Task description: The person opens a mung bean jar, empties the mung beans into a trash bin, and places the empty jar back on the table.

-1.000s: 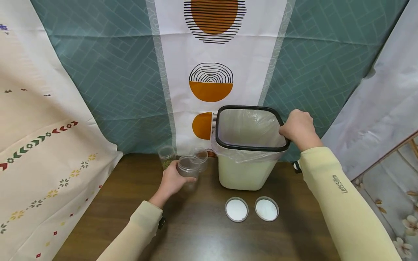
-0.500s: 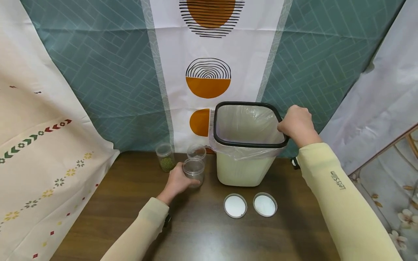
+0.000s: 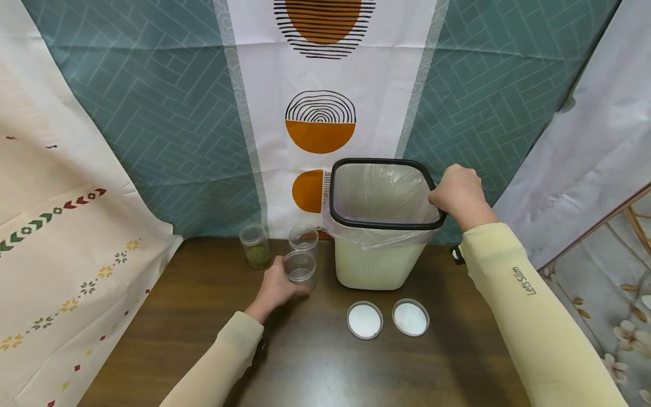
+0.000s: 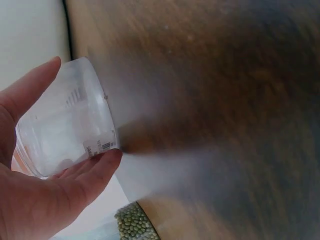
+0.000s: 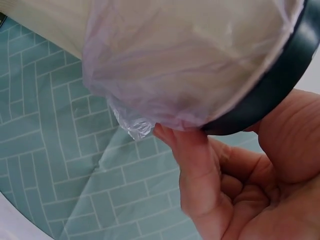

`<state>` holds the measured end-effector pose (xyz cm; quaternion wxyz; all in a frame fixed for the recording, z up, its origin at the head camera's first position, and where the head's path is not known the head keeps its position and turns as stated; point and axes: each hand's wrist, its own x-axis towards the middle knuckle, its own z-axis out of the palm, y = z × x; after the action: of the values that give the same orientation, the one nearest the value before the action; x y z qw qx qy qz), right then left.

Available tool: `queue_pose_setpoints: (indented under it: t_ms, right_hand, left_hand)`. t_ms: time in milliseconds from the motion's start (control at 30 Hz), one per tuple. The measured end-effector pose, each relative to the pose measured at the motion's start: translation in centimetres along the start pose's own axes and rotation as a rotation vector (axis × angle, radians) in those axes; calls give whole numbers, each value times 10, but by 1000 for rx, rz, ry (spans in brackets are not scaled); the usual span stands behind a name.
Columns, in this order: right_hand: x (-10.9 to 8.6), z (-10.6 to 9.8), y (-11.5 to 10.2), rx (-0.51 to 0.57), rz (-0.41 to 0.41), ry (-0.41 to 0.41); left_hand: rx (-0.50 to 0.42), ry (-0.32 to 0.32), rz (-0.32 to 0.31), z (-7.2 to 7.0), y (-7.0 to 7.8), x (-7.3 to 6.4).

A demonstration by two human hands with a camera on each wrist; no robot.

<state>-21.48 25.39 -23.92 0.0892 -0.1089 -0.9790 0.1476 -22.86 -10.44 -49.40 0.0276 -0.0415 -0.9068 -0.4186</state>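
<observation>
In the head view my left hand (image 3: 276,288) grips a clear plastic jar (image 3: 300,270) by its side, left of the trash can. The jar is upright and looks empty; the left wrist view shows a barcode label on it, with thumb and fingers on opposite sides. Whether its base touches the table I cannot tell. My right hand (image 3: 461,196) holds the black rim (image 3: 386,226) of a pale green trash can (image 3: 373,268) at its right corner. A thin plastic bag (image 5: 175,65) lines the can and folds over its outside.
A second clear jar (image 3: 303,234) stands just behind the gripped one. To its left is a jar of green mung beans (image 3: 257,254). Two round lids (image 3: 364,320) with white insides lie before the can on the brown table (image 3: 315,367). A patterned cloth (image 3: 152,113) hangs behind.
My left hand has shifted the clear jar slightly right and forward, away from the mung bean jar, which shows more fully. The right hand stays on the rim. The head view has shifted a little.
</observation>
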Motion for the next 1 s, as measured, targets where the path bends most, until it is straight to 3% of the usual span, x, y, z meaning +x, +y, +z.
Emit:
queue_pose_setpoints:
  t_ms: [333, 433, 567, 733, 800, 900, 1000]
  right_hand:
    - [-2, 4, 5, 45, -14, -25]
    - [-5, 3, 9, 92, -19, -21]
    - [-18, -2, 12, 191, -49, 47]
    - [-47, 0, 9, 288, -153, 135]
    - [-58, 4, 6, 318, -204, 186]
    - [-75, 8, 0, 363, -277, 293]
    - [-87, 11, -5, 388, -328, 386]
  left_hand:
    - [-28, -1, -58, -2, 3, 2]
    - [-33, 8, -75, -10, 9, -1]
    - [-25, -19, -73, -26, 23, -9]
    - [11, -88, -18, -51, 49, -24]
    - [13, -86, 14, -60, 61, -30]
    - [6, -29, 77, -74, 77, -40]
    - [8, 69, 150, -85, 89, -49]
